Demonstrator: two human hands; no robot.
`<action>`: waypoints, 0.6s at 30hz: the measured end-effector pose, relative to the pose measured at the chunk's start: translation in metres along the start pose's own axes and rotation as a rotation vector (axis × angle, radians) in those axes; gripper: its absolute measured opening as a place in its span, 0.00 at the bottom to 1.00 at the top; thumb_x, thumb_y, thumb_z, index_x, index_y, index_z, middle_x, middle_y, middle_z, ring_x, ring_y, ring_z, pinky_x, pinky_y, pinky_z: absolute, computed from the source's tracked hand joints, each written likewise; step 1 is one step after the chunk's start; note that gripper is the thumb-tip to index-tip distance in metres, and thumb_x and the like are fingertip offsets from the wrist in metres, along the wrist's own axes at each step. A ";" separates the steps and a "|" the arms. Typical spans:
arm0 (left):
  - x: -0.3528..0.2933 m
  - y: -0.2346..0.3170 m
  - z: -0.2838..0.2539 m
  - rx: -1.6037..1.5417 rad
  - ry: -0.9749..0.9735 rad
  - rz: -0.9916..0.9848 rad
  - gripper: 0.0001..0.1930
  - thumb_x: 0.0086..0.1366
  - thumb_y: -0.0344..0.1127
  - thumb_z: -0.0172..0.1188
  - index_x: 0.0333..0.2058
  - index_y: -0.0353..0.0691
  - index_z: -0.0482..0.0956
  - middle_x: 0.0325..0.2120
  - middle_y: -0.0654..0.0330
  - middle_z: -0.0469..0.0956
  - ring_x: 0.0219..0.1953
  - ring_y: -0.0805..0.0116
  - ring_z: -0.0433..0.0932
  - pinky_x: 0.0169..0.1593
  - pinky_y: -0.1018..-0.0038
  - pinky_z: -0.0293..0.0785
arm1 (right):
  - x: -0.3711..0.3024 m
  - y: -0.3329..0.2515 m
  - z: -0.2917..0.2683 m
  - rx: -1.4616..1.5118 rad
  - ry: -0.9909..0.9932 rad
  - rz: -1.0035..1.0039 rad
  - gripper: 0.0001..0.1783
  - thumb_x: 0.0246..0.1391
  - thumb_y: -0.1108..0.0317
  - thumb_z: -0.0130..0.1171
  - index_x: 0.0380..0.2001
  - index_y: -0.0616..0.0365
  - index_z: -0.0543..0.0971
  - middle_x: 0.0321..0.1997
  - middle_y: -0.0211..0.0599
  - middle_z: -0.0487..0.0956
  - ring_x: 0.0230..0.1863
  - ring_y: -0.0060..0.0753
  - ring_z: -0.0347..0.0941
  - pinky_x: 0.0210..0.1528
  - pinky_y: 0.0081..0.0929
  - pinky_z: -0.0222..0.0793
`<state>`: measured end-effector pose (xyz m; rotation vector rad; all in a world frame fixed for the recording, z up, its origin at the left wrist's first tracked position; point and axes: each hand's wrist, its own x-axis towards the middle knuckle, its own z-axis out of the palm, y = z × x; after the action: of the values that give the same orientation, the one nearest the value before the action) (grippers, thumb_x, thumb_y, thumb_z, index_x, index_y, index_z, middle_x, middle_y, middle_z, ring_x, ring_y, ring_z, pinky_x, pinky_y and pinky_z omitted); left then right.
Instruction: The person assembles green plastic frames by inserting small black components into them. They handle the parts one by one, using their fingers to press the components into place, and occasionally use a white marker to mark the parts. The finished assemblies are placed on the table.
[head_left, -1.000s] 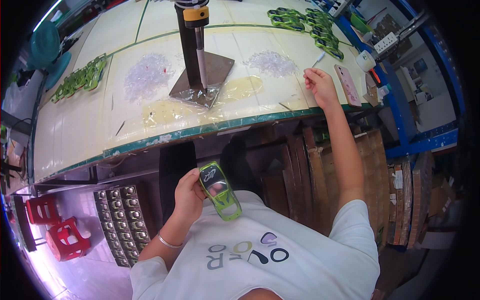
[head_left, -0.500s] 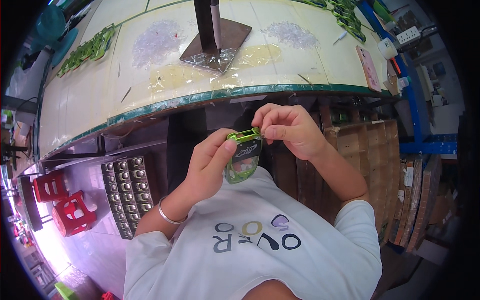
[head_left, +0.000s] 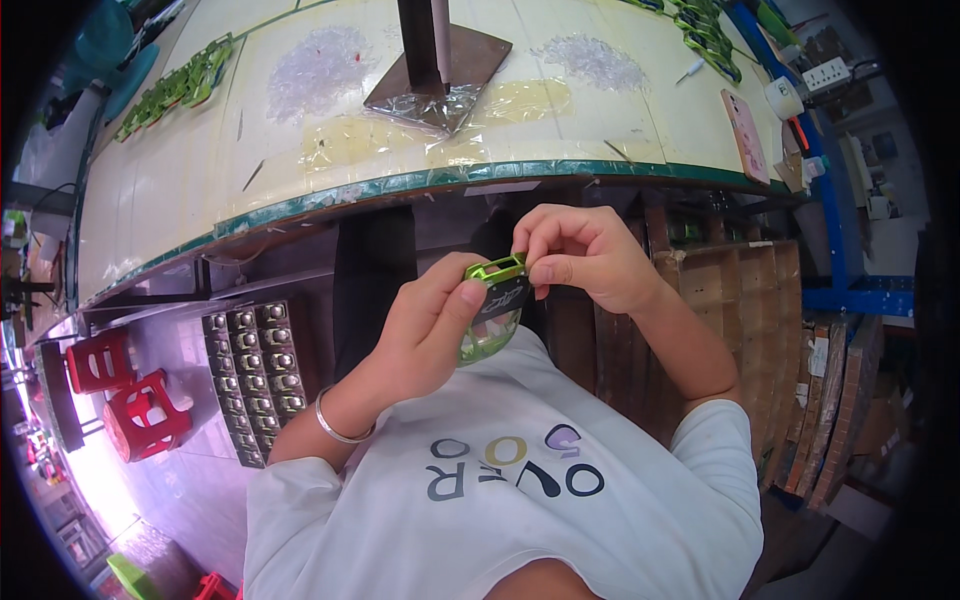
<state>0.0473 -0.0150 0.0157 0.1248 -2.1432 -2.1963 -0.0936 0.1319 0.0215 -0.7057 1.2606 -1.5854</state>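
Observation:
In front of my chest my left hand (head_left: 432, 315) grips a glossy green-framed piece (head_left: 488, 345) by its left side. The piece has an open slot in its top edge, a dark panel with a pale marking, and a see-through, green-tinted rounded lower part. My left thumb presses on its face, with the fingers behind. My right hand (head_left: 585, 258) is at the upper right corner of the piece, thumb and forefinger closed in a pinch against it. Whatever lies between those fingertips is too small or too hidden to make out.
Ahead stands a table (head_left: 400, 180) with a green edge, bearing two heaps of small clear pieces (head_left: 318, 72), a metal stand base (head_left: 440, 80), green frames (head_left: 180, 90) and a pink phone (head_left: 745, 135). Below left are a tray of shiny parts (head_left: 253, 375) and red stools (head_left: 148, 415); wooden racks (head_left: 735, 330) stand at right.
The piece has shifted slightly right and up and is turned a little in my left hand. My right hand keeps its pinch at the same corner. The view has tilted slightly.

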 end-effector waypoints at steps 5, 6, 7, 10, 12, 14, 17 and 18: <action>-0.001 0.004 0.000 0.092 -0.042 0.030 0.14 0.64 0.38 0.38 0.38 0.32 0.66 0.26 0.59 0.71 0.27 0.77 0.70 0.32 0.81 0.66 | 0.003 -0.005 -0.003 0.133 -0.105 0.195 0.10 0.45 0.77 0.52 0.33 0.70 0.71 0.29 0.40 0.73 0.23 0.24 0.71 0.23 0.19 0.71; -0.001 0.003 0.000 0.033 -0.039 0.007 0.14 0.65 0.38 0.38 0.38 0.32 0.66 0.26 0.60 0.71 0.27 0.77 0.70 0.32 0.81 0.66 | 0.003 -0.003 -0.004 0.107 -0.111 0.186 0.10 0.46 0.76 0.52 0.34 0.70 0.71 0.29 0.40 0.73 0.23 0.24 0.71 0.23 0.19 0.71; -0.001 0.002 0.001 -0.027 -0.036 -0.016 0.14 0.65 0.38 0.38 0.38 0.32 0.67 0.26 0.60 0.71 0.27 0.77 0.69 0.32 0.81 0.66 | 0.002 -0.001 -0.004 0.081 -0.117 0.176 0.11 0.47 0.76 0.52 0.35 0.70 0.71 0.29 0.40 0.74 0.23 0.23 0.71 0.24 0.19 0.71; -0.003 0.000 0.000 -0.114 -0.052 -0.047 0.14 0.65 0.38 0.38 0.38 0.33 0.67 0.25 0.61 0.71 0.27 0.79 0.69 0.32 0.82 0.66 | -0.001 0.003 -0.002 0.097 -0.136 0.151 0.10 0.48 0.75 0.52 0.35 0.70 0.71 0.29 0.40 0.74 0.23 0.23 0.71 0.25 0.19 0.70; -0.004 0.001 0.000 -0.127 -0.071 -0.051 0.14 0.65 0.38 0.38 0.38 0.33 0.67 0.25 0.62 0.71 0.27 0.79 0.68 0.32 0.82 0.66 | -0.003 0.003 -0.002 0.109 -0.145 0.145 0.10 0.47 0.75 0.52 0.34 0.70 0.71 0.29 0.40 0.75 0.23 0.23 0.71 0.25 0.18 0.70; -0.004 0.002 -0.001 -0.126 -0.090 -0.049 0.14 0.65 0.38 0.38 0.38 0.33 0.67 0.25 0.62 0.71 0.27 0.79 0.68 0.31 0.82 0.65 | -0.003 0.002 -0.001 0.090 -0.149 0.147 0.10 0.47 0.75 0.52 0.34 0.70 0.71 0.29 0.40 0.75 0.22 0.23 0.71 0.25 0.18 0.70; -0.005 0.002 0.001 -0.116 -0.061 -0.047 0.14 0.65 0.38 0.39 0.37 0.33 0.67 0.24 0.63 0.71 0.26 0.79 0.68 0.31 0.82 0.65 | -0.002 0.000 -0.001 0.083 -0.140 0.155 0.10 0.47 0.76 0.52 0.34 0.70 0.71 0.29 0.40 0.75 0.23 0.22 0.71 0.25 0.18 0.70; -0.005 0.003 0.000 -0.070 -0.059 -0.043 0.14 0.64 0.39 0.39 0.37 0.33 0.67 0.24 0.63 0.71 0.26 0.79 0.68 0.31 0.82 0.66 | -0.002 0.000 -0.001 0.058 -0.150 0.159 0.10 0.47 0.76 0.52 0.34 0.70 0.71 0.29 0.40 0.75 0.22 0.22 0.71 0.25 0.18 0.70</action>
<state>0.0523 -0.0140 0.0184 0.1047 -2.1089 -2.3240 -0.0939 0.1343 0.0216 -0.6586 1.1283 -1.4072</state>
